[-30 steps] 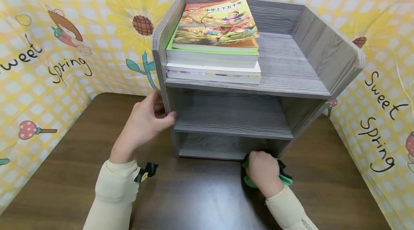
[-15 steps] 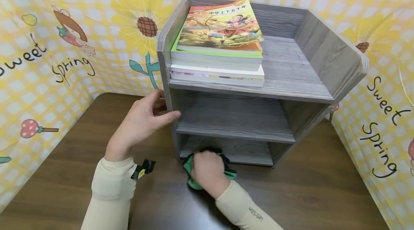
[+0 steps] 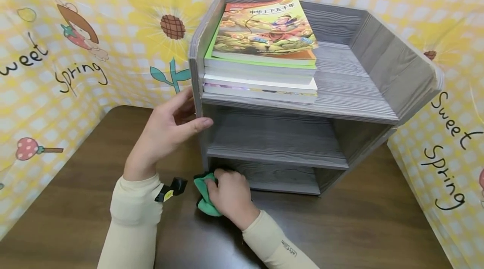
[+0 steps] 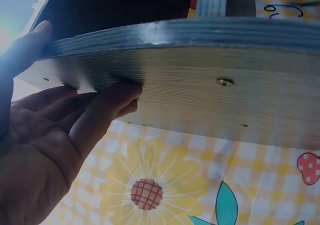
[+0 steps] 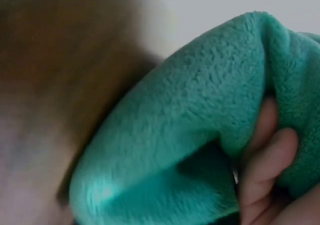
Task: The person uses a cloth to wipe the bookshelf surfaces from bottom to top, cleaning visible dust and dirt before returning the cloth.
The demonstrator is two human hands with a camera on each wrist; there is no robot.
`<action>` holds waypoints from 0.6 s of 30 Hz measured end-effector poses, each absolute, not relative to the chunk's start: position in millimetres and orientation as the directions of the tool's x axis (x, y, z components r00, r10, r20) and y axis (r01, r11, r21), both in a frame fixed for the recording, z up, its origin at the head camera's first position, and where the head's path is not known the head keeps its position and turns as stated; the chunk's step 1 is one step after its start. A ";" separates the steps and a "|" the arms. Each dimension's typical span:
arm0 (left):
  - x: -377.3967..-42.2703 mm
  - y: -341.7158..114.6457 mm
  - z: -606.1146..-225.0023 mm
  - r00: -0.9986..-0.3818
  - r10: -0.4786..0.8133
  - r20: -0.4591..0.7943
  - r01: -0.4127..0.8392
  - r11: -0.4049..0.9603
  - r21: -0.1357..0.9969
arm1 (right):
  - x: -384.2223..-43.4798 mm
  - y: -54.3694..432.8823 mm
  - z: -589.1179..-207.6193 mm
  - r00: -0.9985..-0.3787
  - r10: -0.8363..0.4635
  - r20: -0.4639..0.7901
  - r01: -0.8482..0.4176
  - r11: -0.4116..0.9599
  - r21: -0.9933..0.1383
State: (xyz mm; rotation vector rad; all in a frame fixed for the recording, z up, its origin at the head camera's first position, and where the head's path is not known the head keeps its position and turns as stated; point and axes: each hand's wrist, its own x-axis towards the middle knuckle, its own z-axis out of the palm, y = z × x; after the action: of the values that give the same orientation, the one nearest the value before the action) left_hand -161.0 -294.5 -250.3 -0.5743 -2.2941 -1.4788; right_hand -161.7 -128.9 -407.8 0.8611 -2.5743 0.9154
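Note:
A small grey wood-grain bookshelf (image 3: 277, 157) stands on the brown table. My left hand (image 3: 160, 134) holds its left side panel (image 4: 185, 80), thumb at the front edge and fingers against the outer face. Bunched in my right hand (image 3: 233, 195) is a green fleecy cloth (image 3: 206, 208), at the bottom left front corner of the shelf. In the right wrist view, the fingers (image 5: 267, 165) curl into the folds of the cloth (image 5: 170, 115). The hand and cloth hide part of the bottom board.
Several books (image 3: 264, 29) lie stacked on the left of the top shelf, against the side panel. Behind and on both sides hangs a yellow checked curtain (image 3: 124, 71) with flowers and lettering. The brown table (image 3: 363, 218) extends in front and to the sides.
My right hand has swept the cloth leftwards along the shelf's bottom front, from the right end to the left corner. The left hand keeps its hold on the side panel.

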 end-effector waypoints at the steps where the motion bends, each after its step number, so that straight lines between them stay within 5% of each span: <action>1: -161.1 -293.4 -249.9 -0.857 0.149 0.494 0.511 0.376 0.773 | -162.6 -127.9 -405.7 -0.774 -0.422 0.472 -0.629 0.602 -0.493; 9: -160.9 -292.0 -251.3 -0.862 0.157 0.482 0.503 0.387 0.773 | -164.3 -129.1 -385.2 -0.646 -0.260 0.717 -0.728 0.492 -0.478; 18: -157.0 -294.6 -250.1 -0.874 0.169 0.455 0.485 0.369 0.793 | -155.8 -132.5 -378.1 -0.615 -0.195 0.764 -0.735 0.493 -0.466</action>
State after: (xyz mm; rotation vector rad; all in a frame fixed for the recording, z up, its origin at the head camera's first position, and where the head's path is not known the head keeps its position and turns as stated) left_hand -157.0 -294.6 -250.1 -0.5772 -2.3373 -1.5065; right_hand -155.8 -132.5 -378.1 0.7611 -2.0922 1.0760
